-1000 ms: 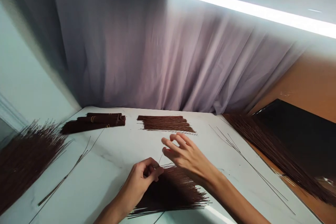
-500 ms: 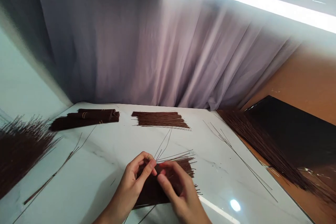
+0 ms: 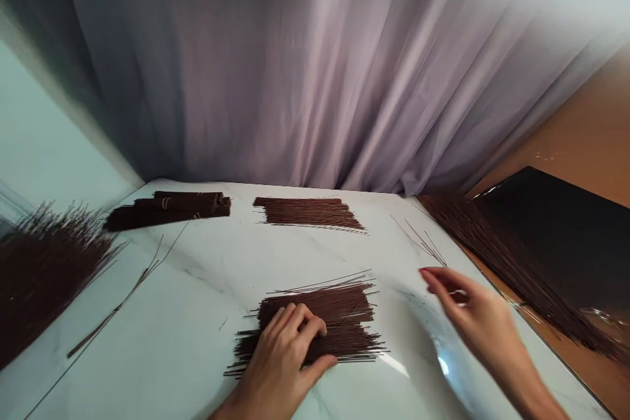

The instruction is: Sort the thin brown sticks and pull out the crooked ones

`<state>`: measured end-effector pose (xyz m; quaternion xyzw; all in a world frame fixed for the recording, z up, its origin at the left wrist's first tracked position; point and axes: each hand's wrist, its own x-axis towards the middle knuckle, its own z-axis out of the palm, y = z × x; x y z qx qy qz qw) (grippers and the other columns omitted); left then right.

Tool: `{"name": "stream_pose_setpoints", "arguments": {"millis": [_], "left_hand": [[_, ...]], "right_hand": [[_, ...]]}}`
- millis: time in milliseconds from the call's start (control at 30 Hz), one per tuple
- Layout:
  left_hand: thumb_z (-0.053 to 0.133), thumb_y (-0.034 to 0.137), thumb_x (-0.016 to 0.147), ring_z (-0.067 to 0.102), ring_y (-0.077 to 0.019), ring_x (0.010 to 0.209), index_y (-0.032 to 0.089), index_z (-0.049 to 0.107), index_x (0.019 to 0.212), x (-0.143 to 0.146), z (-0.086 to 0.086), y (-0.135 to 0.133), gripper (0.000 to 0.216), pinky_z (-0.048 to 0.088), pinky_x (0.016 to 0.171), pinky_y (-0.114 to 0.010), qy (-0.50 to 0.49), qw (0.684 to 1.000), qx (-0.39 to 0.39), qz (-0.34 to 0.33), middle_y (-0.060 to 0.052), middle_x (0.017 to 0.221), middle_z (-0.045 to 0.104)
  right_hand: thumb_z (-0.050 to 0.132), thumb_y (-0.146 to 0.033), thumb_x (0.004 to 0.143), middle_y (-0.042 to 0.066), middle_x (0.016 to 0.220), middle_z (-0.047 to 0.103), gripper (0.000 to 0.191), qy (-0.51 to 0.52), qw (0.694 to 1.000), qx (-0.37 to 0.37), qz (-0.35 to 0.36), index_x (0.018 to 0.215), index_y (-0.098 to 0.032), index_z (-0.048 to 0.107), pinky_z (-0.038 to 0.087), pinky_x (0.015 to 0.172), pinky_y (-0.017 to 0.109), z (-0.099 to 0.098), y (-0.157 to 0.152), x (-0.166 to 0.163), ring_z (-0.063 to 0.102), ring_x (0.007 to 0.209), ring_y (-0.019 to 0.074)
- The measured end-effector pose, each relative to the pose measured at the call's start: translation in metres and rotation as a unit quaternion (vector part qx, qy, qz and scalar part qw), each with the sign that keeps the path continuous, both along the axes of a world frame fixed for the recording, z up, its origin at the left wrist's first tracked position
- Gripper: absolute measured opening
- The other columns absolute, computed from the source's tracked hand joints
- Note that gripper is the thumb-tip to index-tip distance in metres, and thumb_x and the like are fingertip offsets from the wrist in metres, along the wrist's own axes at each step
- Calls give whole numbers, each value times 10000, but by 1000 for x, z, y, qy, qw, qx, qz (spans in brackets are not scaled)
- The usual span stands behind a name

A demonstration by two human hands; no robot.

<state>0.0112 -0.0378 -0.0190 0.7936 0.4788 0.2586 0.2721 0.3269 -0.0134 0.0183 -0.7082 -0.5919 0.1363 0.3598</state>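
Note:
My left hand (image 3: 288,351) lies palm down on a pile of thin dark brown sticks (image 3: 339,305) at the table's front middle. Its fingers are bent a little, the thumb stands apart, and no stick is visibly gripped. To the right, my right hand (image 3: 472,312) is over the table, its thumb and index fingertips close together. What they pinch, if anything, cannot be made out. Just beyond those fingertips are the ends of several long loose sticks (image 3: 424,246), with the rest of their length hidden behind the hand.
Brown tied rolls (image 3: 170,210) lie at the back left, beside a flat stick bundle (image 3: 312,213). A large stick heap (image 3: 44,275) fills the left side. Loose sticks (image 3: 118,307) lie near it. Long strands (image 3: 512,269) run along the right edge. A curtain (image 3: 275,65) hangs behind.
My hands have parted from their pinch over the pile. The left has come down flat onto the sticks; the right has moved right toward the loose long sticks. The view has tilted slightly.

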Motion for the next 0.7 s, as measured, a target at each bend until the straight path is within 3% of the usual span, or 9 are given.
{"name": "stream_pose_setpoints", "arguments": {"millis": [33, 100, 200, 333, 433, 500, 600, 700], "left_hand": [[722, 206, 889, 630, -258, 912, 234, 653, 963, 1, -6, -2, 105, 496, 866, -403, 37, 999, 37, -13, -35, 977, 665], [652, 159, 928, 635, -250, 864, 222, 623, 955, 4, -16, -4, 75, 508, 807, -389, 80, 991, 105, -25, -33, 937, 656], [616, 147, 939, 635, -244, 807, 216, 581, 894, 6, -24, -4, 89, 512, 708, -357, 111, 978, 176, -28, -28, 870, 638], [564, 120, 946, 640, -233, 738, 208, 560, 839, 8, -26, -4, 138, 522, 651, -347, 134, 965, 227, -16, -29, 806, 637], [495, 171, 1004, 666, -226, 746, 209, 569, 855, 9, -32, -4, 170, 556, 719, -352, 132, 956, 262, -3, -34, 817, 666], [416, 218, 1052, 696, -230, 798, 208, 580, 885, 9, -39, -4, 235, 566, 757, -344, 124, 941, 314, 21, -47, 859, 699], [327, 266, 1086, 721, -239, 847, 194, 598, 933, 10, -48, -1, 320, 568, 733, -326, 119, 911, 390, 59, -69, 906, 732], [347, 269, 1085, 713, -225, 795, 200, 580, 901, 8, -46, 1, 304, 566, 729, -319, 112, 919, 373, 50, -58, 869, 720]], "right_hand": [[547, -621, 836, 105, 703, 696, 439, -98, 994, 6, -50, 828, -217, 719, 479, 534, 362, -5, 3, 29, 651, 612, 284], [471, -542, 874, 124, 728, 698, 414, -225, 971, -37, -71, 805, -225, 728, 431, 506, 371, -18, 6, 73, 658, 643, 315], [416, -483, 950, 181, 967, 699, 422, -315, 947, -38, -46, 915, -204, 730, 437, 512, 382, -34, 7, 92, 680, 729, 320], [355, -479, 1025, 206, 1080, 609, 445, -340, 937, 75, 30, 1142, -149, 629, 475, 518, 377, -36, 29, 41, 653, 689, 269], [421, -342, 1048, 146, 1100, 625, 273, -322, 924, 123, 168, 1185, -187, 599, 539, 799, 380, -36, 73, -18, 649, 933, 266], [519, -288, 1016, 118, 1088, 645, 181, -321, 910, 135, 223, 1133, -196, 622, 516, 875, 387, -40, 108, -49, 610, 1008, 270], [575, -233, 984, 90, 992, 665, 77, -319, 906, 135, 243, 982, -201, 645, 497, 829, 368, -52, 152, -72, 590, 940, 255], [523, -195, 999, 85, 912, 655, 144, -313, 907, 137, 246, 894, -192, 621, 473, 790, 357, -63, 172, -76, 577, 877, 245]]}}
